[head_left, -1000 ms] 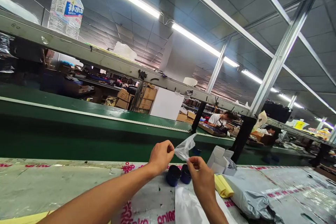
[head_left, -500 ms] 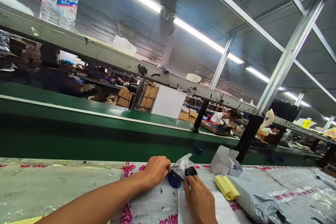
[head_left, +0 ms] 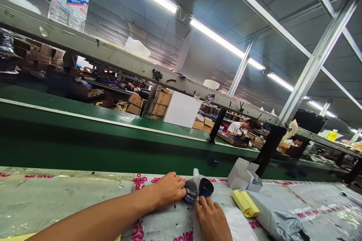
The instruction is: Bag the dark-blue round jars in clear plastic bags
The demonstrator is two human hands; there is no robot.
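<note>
Head view shows the left hand (head_left: 169, 189) closed on a small clear bag (head_left: 193, 187) low on the bench (head_left: 56, 199), while the right hand (head_left: 210, 216) presses its fingertips against a dark blue cylindrical part (head_left: 206, 188) just beside the bag. One part seems already under the plastic and the other lies at the bag's mouth, so the bagging looks partway done; getting the second piece fully in and closing the bag would remain, as far as can be judged. A white folded carton (head_left: 244, 175) and a yellow pad (head_left: 244, 203) lie near on the right, with a grey mailer (head_left: 275, 216) beyond them. Open bench stretches to the left of the hands; the green conveyor (head_left: 85, 128) bounds the far edge, and the right side is more crowded.
</note>
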